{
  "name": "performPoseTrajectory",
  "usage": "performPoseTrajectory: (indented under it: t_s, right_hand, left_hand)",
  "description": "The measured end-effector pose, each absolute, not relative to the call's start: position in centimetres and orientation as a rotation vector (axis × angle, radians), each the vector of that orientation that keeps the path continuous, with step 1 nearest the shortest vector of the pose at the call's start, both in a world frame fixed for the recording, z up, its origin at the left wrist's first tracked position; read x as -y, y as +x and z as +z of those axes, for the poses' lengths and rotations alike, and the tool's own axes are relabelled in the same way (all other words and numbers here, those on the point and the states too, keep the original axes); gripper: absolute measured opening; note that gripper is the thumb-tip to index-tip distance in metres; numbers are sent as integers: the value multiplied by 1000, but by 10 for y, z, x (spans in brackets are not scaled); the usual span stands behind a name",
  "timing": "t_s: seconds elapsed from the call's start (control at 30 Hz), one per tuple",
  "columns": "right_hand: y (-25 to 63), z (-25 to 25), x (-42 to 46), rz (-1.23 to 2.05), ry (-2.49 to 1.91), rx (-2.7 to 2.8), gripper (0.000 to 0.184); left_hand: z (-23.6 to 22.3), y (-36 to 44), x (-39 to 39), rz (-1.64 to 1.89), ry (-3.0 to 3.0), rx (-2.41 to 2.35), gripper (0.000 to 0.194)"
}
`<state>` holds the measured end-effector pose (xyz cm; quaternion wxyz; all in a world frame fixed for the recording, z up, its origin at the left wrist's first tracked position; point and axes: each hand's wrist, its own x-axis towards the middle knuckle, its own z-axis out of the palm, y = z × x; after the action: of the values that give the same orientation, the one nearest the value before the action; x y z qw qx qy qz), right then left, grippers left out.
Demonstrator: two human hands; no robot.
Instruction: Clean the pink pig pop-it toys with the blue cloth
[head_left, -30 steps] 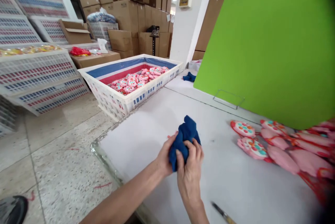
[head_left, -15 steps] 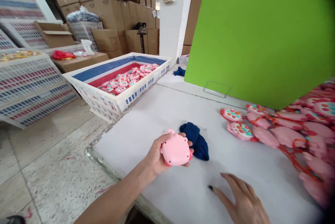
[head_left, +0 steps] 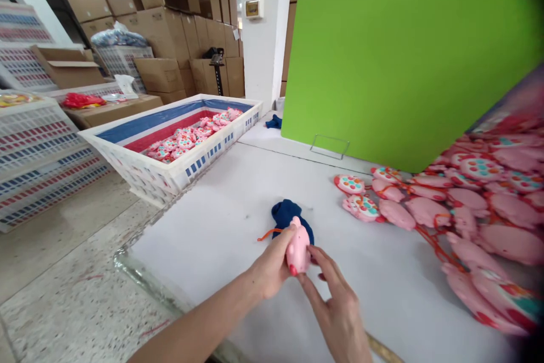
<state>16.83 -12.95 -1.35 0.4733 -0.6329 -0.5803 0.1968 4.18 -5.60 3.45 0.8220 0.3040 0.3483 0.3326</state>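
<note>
A pink plastic toy (head_left: 299, 248) with a red foot is in my left hand (head_left: 272, 267), its fingers wrapped round the left side. The toy is turned nearly edge-on, and an orange cord (head_left: 268, 234) sticks out to its left. My right hand (head_left: 335, 302) grips the toy's right side, thumb low and fingertips at the edge. The toy's far face is hidden. Just behind the toy, a crumpled dark blue cloth (head_left: 285, 211) lies on the white table (head_left: 204, 227).
A heap of similar pink toys (head_left: 467, 204) with orange cords covers the table's right side. A green board (head_left: 382, 57) stands behind, a wire stand (head_left: 330, 146) at its foot. Beyond the left edge, a white crate (head_left: 178, 173) holds more toys. Cardboard boxes (head_left: 159, 31) are stacked behind.
My left hand has turned the toy from its flat back to nearly edge-on. My right hand has moved left from over the table onto the toy. The view has shifted right.
</note>
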Motion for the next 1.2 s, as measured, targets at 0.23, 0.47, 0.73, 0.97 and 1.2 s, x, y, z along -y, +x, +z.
performPoseTrajectory:
  t_s: [0.23, 0.47, 0.73, 0.97, 1.2]
  right_hand:
    - [181, -8, 106, 953, -1351, 939, 52]
    - [197, -13, 82, 1142, -1181, 590, 41]
    - [217, -25, 88, 1108, -1186, 517, 37]
    - [214, -25, 89, 1130, -1102, 489, 32]
    - [207, -23, 91, 1156, -1251, 608, 51]
  left_hand:
    - [31, 68, 51, 879, 893, -900, 51]
    - [14, 89, 36, 972, 878, -940, 47]
    - [-5, 92, 34, 980, 1002, -860, 53]
    - [-14, 92, 33, 945, 1092, -702, 44]
    - [-14, 82, 29, 925, 955, -749, 36]
